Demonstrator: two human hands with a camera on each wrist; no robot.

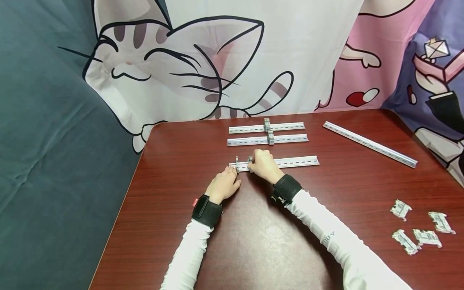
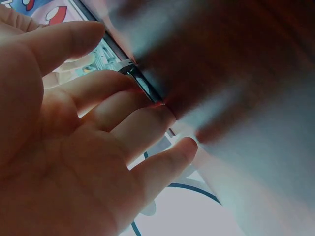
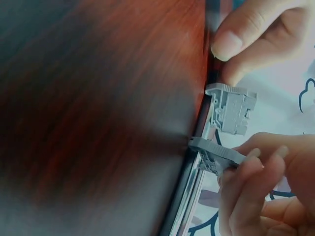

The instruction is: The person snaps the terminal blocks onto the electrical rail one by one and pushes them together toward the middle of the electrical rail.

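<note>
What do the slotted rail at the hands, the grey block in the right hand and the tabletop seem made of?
Slotted rail: probably metal; silvery, with bright streaks lengthwise.
Grey block: likely moulded plastic; matte, with a dull ribbed edge.
Tabletop: wood or wood-look laminate; reddish-brown grain, glossy glare.

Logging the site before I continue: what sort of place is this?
Probably a makeshift indoor assembly station: a wood-look table carries slotted rails and small clip-like modules, with a cartoon-cat cloth hanging behind.
</note>
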